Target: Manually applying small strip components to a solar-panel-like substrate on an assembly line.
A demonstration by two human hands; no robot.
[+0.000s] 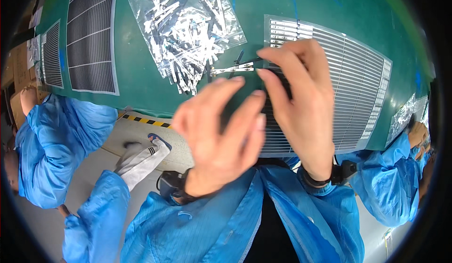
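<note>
Small black-and-white strips [232, 69] lie loose on the green table, some crossing one another. My left hand [214, 135] hovers just on the near side of them, its fingers spread and nothing visible in them. To the right, my right hand [306, 93] has thumb and forefinger curved toward the strips, with a gap between the tips. The dark end of one strip reaches close to that gap, and no firm grip on it shows. Beyond my left hand lies a clear plastic bag [188, 27] with a heap of similar strips. A sheet of striped rows [348, 81] lies partly under my right hand.
More striped sheets [92, 36] lie on the left of the green table [132, 93]. Yellow-black tape [146, 120] marks its near edge. People in blue smocks sit on the left [61, 140] and right [388, 183]. Another plastic bag [400, 117] lies at the right.
</note>
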